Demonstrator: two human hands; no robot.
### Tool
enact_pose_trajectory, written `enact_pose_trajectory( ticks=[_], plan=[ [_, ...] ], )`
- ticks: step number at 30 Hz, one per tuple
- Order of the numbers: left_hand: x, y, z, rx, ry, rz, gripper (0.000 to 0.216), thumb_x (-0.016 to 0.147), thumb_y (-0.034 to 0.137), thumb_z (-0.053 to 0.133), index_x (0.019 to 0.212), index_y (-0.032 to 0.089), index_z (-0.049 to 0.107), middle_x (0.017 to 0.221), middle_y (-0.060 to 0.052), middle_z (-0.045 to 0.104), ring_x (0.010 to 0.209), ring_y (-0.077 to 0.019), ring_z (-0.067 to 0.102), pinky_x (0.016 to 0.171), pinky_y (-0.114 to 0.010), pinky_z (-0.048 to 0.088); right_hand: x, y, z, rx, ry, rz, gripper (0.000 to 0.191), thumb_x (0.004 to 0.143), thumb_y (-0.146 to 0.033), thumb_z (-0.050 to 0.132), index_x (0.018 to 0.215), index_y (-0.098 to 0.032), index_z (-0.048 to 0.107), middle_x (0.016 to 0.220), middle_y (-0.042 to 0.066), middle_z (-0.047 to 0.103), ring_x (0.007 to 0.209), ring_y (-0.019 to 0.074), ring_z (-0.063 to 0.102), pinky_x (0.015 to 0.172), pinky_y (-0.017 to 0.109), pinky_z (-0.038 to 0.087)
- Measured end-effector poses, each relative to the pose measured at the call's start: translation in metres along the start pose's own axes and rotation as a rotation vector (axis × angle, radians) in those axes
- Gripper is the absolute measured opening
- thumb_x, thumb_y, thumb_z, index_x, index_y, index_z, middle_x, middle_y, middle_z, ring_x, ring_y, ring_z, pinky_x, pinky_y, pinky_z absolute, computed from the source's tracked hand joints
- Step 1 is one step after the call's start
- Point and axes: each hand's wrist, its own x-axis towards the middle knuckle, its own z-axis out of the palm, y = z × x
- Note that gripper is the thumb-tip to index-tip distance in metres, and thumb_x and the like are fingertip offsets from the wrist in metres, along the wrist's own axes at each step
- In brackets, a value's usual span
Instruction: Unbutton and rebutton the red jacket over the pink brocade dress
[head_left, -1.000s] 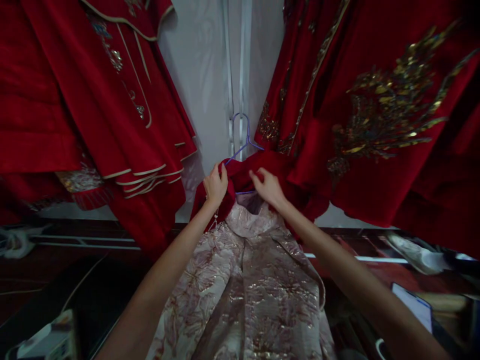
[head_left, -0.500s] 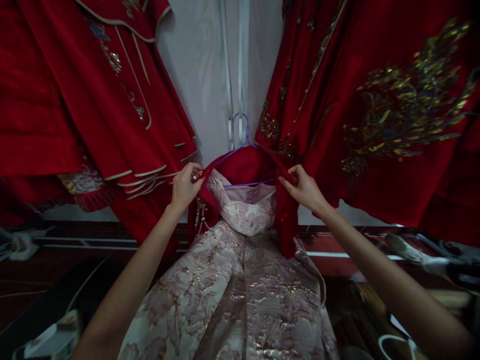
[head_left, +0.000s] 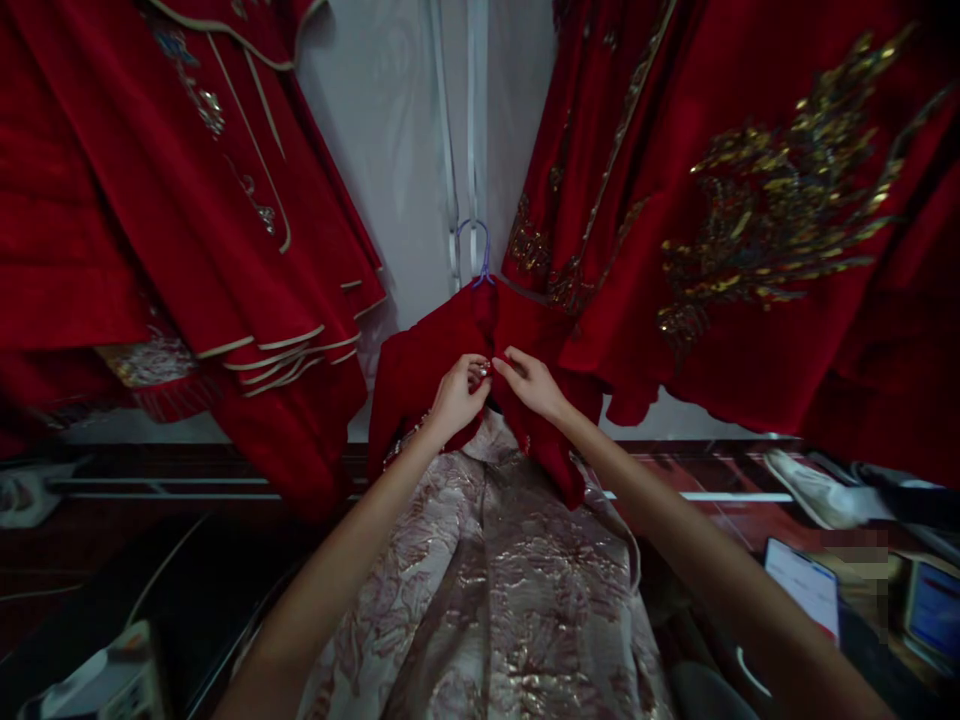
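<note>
Red jacket [head_left: 416, 375] hangs on a purple hanger [head_left: 481, 250] mid-view, up against a white wall [head_left: 405, 150], draped over the top of a pale brocade dress [head_left: 495, 600] whose skirt spreads down twd us. We have both hands on the jacket's front, at the centre just above the dress bodice. Our left hand [head_left: 457, 397] and right hand [head_left: 531, 385] meet there, fingertips nearly touching. The left fingers [head_left: 474, 372] are curled and pinch the front edge on their side. The right fingers [head_left: 510, 363] are pressed together and pinch the opposite edge, so the two edges sit drawn shut over the bodice. A small shiny bit shows btwn the fingertips, too small to tell what it is. Only the hanger's hook shows above the collar; the rest is under cloth. One jacket flap hangs down past our right wrist. To the left hangs a red garment [head_left: 150, 200] w/ cream piping, its hem just beside the jacket's sleeve. To the right is a bigger red robe [head_left: 750, 300] w/ gold embroidery, touching the jacket's shoulder. Bottom right, a lit phone [head_left: 802, 595] lies on a dark surface, w/ a pale shoe [head_left: 814, 495] further back. In the bottom left corner is a white device [head_left: 105, 680], partly cut off.
</note>
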Motion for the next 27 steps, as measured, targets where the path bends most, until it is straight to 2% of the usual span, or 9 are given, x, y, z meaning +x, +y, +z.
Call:
enact_pose_trajectory(
  ticks=[4, 6, 8, 12, 15, 19, 23, 27],
  plan=[
    [-0.007, -0.008, -0.002, -0.159, 0.023, -0.094, 0.029, 0.077, 0.016, 0.057, 0.105, 0.020, 0.059, 0.094, -0.005, 0.069, 0.085, -0.0138, 0.065, 0.079, -0.027, 0.051, -0.011, -0.004, 0.001, 0.281, 0.012, 0.086, 0.022, 0.079, -0.041, 0.054, 0.085, -0.021, 0.049, 0.072, -0.002, 0.056, 0.068, 0.0115, 0.055, 0.062, 0.022, 0.044],
    [-0.010, -0.012, -0.001, -0.242, 0.070, -0.176, 0.024, 0.076, 0.017, 0.058, 0.099, 0.019, 0.062, 0.093, -0.005, 0.070, 0.083, -0.0145, 0.066, 0.077, -0.027, 0.052, -0.013, -0.002, 0.005, 0.433, -0.021, 0.152, 0.025, 0.077, -0.039, 0.055, 0.095, -0.022, 0.049, 0.080, 0.000, 0.060, 0.074, 0.0129, 0.059, 0.063, 0.025, 0.049],
    [-0.011, -0.015, -0.001, -0.301, 0.128, -0.231, 0.017, 0.075, 0.019, 0.060, 0.092, 0.016, 0.063, 0.091, -0.007, 0.070, 0.082, -0.0149, 0.067, 0.075, -0.027, 0.053, -0.015, 0.002, 0.010, 0.492, -0.043, 0.179, 0.027, 0.076, -0.039, 0.057, 0.097, -0.022, 0.049, 0.083, 0.001, 0.060, 0.075, 0.0137, 0.060, 0.061, 0.026, 0.052],
    [-0.011, -0.013, -0.004, -0.333, 0.159, -0.239, 0.017, 0.074, 0.024, 0.063, 0.088, 0.014, 0.063, 0.091, -0.008, 0.069, 0.084, -0.0148, 0.066, 0.075, -0.026, 0.052, -0.016, 0.012, 0.015, 0.417, 0.061, 0.116, 0.031, 0.074, -0.044, 0.062, 0.093, -0.022, 0.049, 0.086, 0.002, 0.060, 0.078, 0.0143, 0.060, 0.062, 0.027, 0.054],
    [-0.011, -0.009, -0.007, -0.340, 0.114, -0.239, 0.018, 0.074, 0.026, 0.063, 0.089, 0.014, 0.063, 0.092, -0.009, 0.069, 0.085, -0.0142, 0.065, 0.076, -0.026, 0.052, -0.015, 0.013, 0.015, 0.344, 0.117, 0.088, 0.031, 0.075, -0.046, 0.061, 0.089, -0.021, 0.049, 0.087, 0.002, 0.061, 0.079, 0.0141, 0.060, 0.063, 0.027, 0.054],
    [-0.006, -0.009, -0.008, -0.307, 0.069, -0.245, 0.015, 0.073, 0.023, 0.063, 0.085, 0.014, 0.062, 0.089, -0.008, 0.069, 0.080, -0.0128, 0.065, 0.076, -0.026, 0.051, -0.015, 0.006, 0.013, 0.270, 0.129, 0.069, 0.030, 0.076, -0.048, 0.059, 0.085, -0.020, 0.050, 0.085, 0.003, 0.063, 0.077, 0.0147, 0.062, 0.062, 0.026, 0.053],
    [0.004, -0.014, -0.011, -0.304, -0.044, -0.265, 0.013, 0.067, 0.017, 0.066, 0.078, 0.013, 0.062, 0.080, -0.006, 0.069, 0.070, -0.0117, 0.064, 0.071, -0.025, 0.052, -0.014, -0.001, 0.010, 0.251, 0.115, 0.045, 0.028, 0.076, -0.046, 0.060, 0.081, -0.020, 0.051, 0.084, 0.004, 0.065, 0.076, 0.0160, 0.063, 0.060, 0.026, 0.052],
    [0.012, -0.011, -0.019, -0.313, -0.147, -0.300, 0.011, 0.064, 0.017, 0.067, 0.075, 0.013, 0.065, 0.077, -0.006, 0.069, 0.070, -0.0126, 0.064, 0.071, -0.026, 0.051, -0.014, -0.003, 0.007, 0.270, 0.110, 0.057, 0.027, 0.075, -0.045, 0.062, 0.079, -0.019, 0.053, 0.082, 0.005, 0.066, 0.075, 0.0169, 0.065, 0.062, 0.027, 0.053]
  ],
)
